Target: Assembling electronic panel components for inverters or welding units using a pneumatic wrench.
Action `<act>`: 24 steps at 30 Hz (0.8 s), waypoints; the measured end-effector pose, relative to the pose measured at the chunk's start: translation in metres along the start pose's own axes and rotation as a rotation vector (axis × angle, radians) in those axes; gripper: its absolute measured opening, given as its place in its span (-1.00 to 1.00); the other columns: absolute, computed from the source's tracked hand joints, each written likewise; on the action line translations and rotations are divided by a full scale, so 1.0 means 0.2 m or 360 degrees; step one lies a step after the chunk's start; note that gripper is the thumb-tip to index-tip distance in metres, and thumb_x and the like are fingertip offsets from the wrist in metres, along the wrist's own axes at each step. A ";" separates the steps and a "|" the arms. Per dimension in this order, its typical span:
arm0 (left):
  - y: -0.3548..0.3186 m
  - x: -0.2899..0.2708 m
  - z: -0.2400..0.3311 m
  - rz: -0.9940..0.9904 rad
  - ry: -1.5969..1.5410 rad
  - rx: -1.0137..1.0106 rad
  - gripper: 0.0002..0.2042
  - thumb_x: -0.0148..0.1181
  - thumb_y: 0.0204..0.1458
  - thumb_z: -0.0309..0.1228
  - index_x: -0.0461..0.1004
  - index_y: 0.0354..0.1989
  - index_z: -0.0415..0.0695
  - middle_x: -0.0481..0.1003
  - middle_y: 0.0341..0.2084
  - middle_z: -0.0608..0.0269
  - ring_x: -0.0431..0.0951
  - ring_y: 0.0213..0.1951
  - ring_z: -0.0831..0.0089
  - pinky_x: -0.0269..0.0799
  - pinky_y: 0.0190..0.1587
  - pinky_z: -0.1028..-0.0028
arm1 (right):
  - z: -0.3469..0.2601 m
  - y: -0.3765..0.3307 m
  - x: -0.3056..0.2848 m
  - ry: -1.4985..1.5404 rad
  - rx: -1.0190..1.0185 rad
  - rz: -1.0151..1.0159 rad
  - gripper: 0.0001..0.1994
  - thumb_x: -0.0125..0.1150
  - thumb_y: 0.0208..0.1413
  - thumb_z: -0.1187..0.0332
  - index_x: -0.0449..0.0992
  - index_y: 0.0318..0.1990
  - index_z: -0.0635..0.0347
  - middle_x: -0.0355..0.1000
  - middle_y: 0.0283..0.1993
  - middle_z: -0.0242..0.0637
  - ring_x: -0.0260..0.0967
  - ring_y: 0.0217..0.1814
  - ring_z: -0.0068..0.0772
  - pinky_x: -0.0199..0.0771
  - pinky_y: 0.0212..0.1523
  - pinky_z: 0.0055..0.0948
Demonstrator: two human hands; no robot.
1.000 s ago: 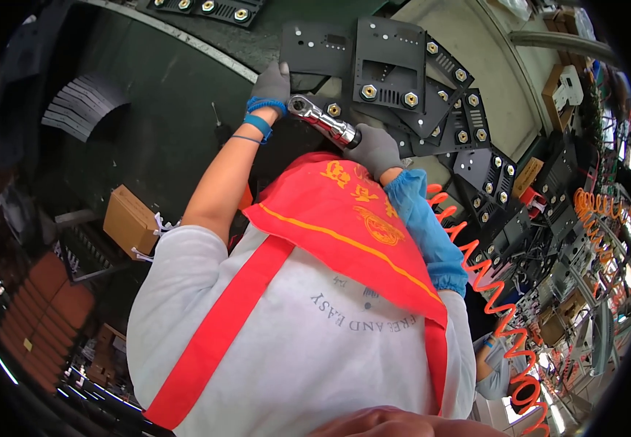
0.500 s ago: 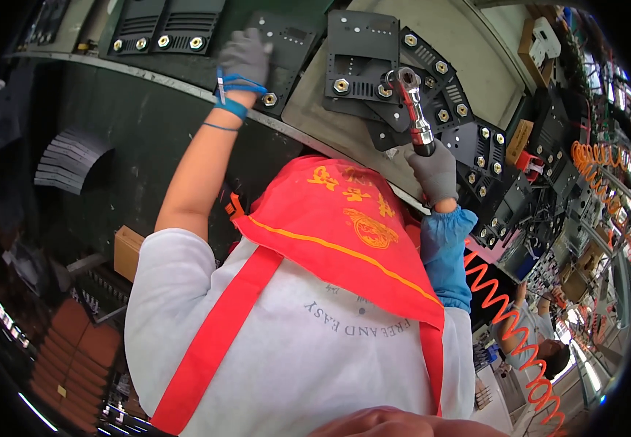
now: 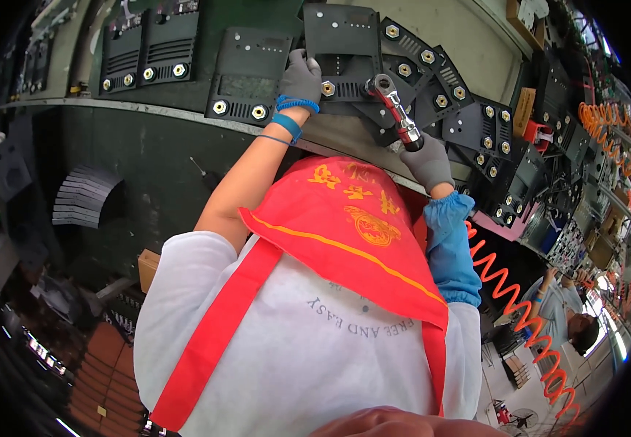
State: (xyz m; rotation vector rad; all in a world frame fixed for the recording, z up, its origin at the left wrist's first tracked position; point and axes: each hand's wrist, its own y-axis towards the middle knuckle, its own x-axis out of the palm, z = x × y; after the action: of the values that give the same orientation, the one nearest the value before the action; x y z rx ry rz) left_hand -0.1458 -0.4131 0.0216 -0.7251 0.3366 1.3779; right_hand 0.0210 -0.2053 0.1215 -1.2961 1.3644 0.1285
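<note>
My right hand [image 3: 428, 162], in a grey glove, is closed around the handle of a red and silver air ratchet wrench [image 3: 397, 111]. The ratchet's head sits at the lower edge of a black metal plate [image 3: 341, 30], over the spot to the right of a brass-coloured nut [image 3: 328, 88]. At that plate's left edge is my left hand [image 3: 301, 79], also gloved in grey, its fingers curled against the edge; the fingertips are partly hidden. Just left of it lies another slotted black plate [image 3: 248, 69] with two nuts along its near edge.
More black plates with nuts [image 3: 443, 80] lie overlapped in a fan under and right of the ratchet. Two further plates [image 3: 170, 47] rest at the far left. An orange coiled hose [image 3: 501, 288] hangs by my right arm. A person [image 3: 559, 309] is at the far right.
My left hand has moved right, from the separate plate to the left edge of the plate under the ratchet. The ratchet stays in my right hand, its handle tilted a little more.
</note>
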 end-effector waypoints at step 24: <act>0.14 -0.06 0.00 -0.0260 0.0362 0.0229 -0.64 -0.16 0.20 -0.12 0.37 -0.26 -0.22 0.49 -0.36 -0.21 0.46 -0.22 -0.19 0.35 -0.19 -0.01 | -0.01 -0.09 0.07 0.0168 -0.0008 -0.0041 -0.67 0.20 -0.17 0.13 0.54 -0.28 0.14 0.50 -0.34 -0.03 0.44 -0.24 0.05 0.40 -0.22 -0.16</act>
State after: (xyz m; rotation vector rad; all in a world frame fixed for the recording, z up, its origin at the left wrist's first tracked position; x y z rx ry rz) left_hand -0.1746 -0.4218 0.0220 -0.7739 0.5388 1.1072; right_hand 0.0371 -0.2204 0.1226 -1.3399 1.4371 0.0463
